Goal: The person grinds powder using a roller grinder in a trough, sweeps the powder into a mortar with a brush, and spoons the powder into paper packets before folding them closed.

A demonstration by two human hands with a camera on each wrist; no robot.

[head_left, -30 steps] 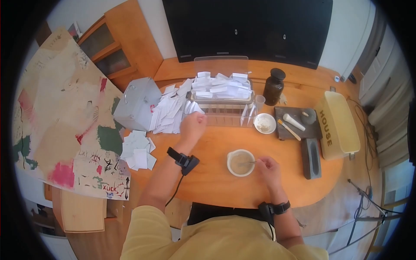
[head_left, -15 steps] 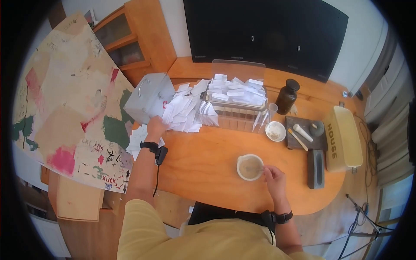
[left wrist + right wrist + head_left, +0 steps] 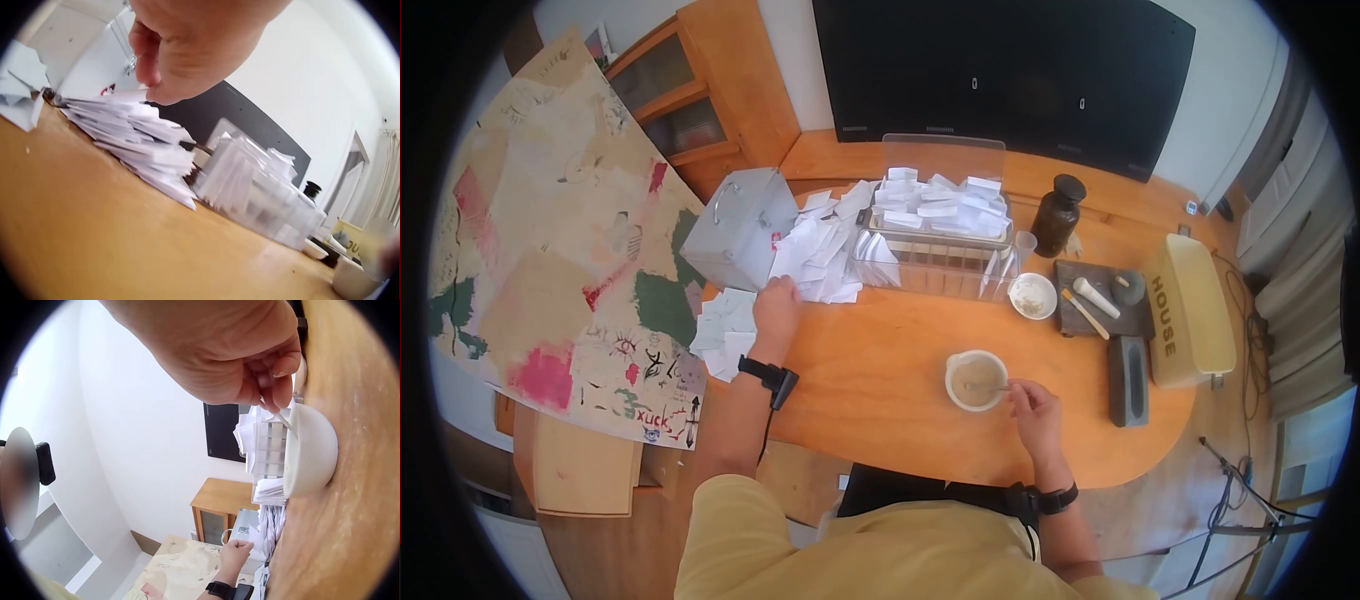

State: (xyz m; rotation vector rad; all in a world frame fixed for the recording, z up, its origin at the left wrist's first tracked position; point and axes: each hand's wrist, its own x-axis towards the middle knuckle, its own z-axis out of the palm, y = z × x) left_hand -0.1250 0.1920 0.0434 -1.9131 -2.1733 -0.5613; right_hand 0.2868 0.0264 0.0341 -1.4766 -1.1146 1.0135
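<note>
At the near left edge of a heap of folded white papers [image 3: 832, 262] is my left hand [image 3: 778, 315]. Its curled fingers [image 3: 150, 65] pinch the edge of a white paper [image 3: 128, 96] on top of the heap in the left wrist view. My right hand [image 3: 1036, 415] pinches the handle of a thin spoon [image 3: 992, 387], whose other end rests inside a white bowl [image 3: 952, 392] of beige matter. The right wrist view shows thumb and fingers together on the spoon [image 3: 286, 424], above the rim of the bowl [image 3: 315, 453].
A metal box [image 3: 740, 230] stands left of the heap, with more papers [image 3: 725, 335] before it. Behind are a clear rack [image 3: 930, 275] topped with papers and a dark jar [image 3: 1057, 215]. Rightward lie a small dish [image 3: 1032, 297], slate board [image 3: 1075, 320], grey trough [image 3: 1128, 380] and yellow bin [image 3: 1195, 310].
My left hand has gone from the rack's left end to the heap beside the metal box, then shifted slightly right. My right hand stays at the bowl with the spoon. The head view has turned.
</note>
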